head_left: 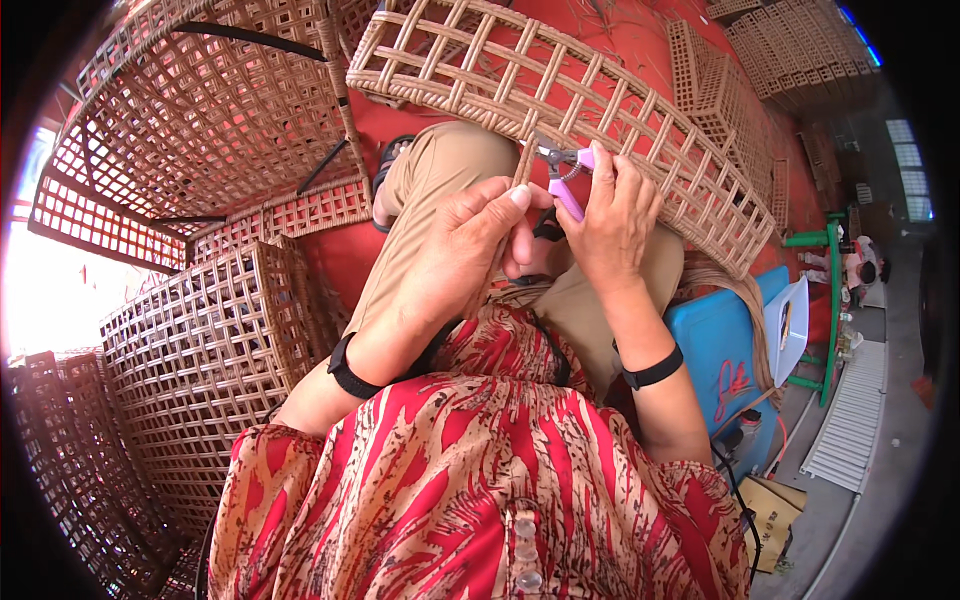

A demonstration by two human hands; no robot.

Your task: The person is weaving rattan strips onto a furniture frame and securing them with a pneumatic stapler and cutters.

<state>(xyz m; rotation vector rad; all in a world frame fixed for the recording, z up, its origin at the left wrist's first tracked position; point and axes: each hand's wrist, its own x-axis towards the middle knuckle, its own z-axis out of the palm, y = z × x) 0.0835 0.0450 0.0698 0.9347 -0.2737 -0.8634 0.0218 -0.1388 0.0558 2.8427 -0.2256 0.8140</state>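
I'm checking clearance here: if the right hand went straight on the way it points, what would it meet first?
Likely the long woven lattice panel, which lies just ahead of the right hand in this view, though the gap in depth is unclear.

From head height I look steeply down and a little forward, upright, through a fisheye that bends everything outward. The patterned shirt (450, 490) sits nearest below; left hand (468, 238) and right hand (612, 222) are close, near mid-picture; the red floor (625, 28) lies beyond. Leftmost, glare leaves me unsure of depth.
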